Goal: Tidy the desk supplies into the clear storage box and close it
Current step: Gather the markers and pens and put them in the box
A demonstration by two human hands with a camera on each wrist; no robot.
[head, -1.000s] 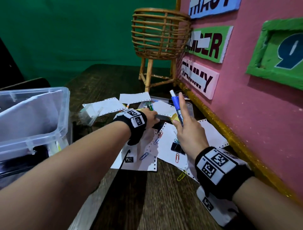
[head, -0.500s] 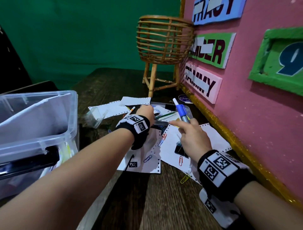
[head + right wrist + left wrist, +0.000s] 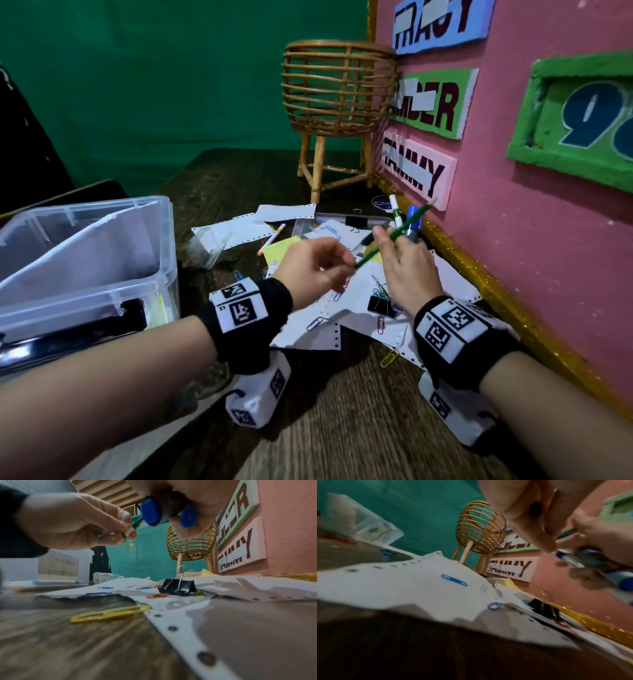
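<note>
My left hand (image 3: 347,270) pinches the lower end of a green pencil (image 3: 394,234), which slants up to the right against my right hand (image 3: 394,240). My right hand grips a bundle of blue markers (image 3: 412,221) and a white pen (image 3: 394,207) upright above the papers. The right wrist view shows two blue marker ends (image 3: 150,511) in that fist and the green pencil (image 3: 137,522) beside them. The clear storage box (image 3: 164,246) stands open at the left. In the left wrist view my left fingers (image 3: 539,531) meet the pencil (image 3: 566,532).
Torn white papers (image 3: 308,332), coloured paper clips (image 3: 388,358), a black binder clip (image 3: 378,303), yellow notes (image 3: 279,250) and an orange-tipped pen (image 3: 272,238) litter the desk. A shallow clear tray (image 3: 308,219) lies behind. A wicker basket stand (image 3: 339,92) and the pink wall (image 3: 513,240) bound the right.
My left hand has lifted off the papers with a green pencil and brought it up against my right hand. My right hand keeps its markers and has shifted slightly right.
</note>
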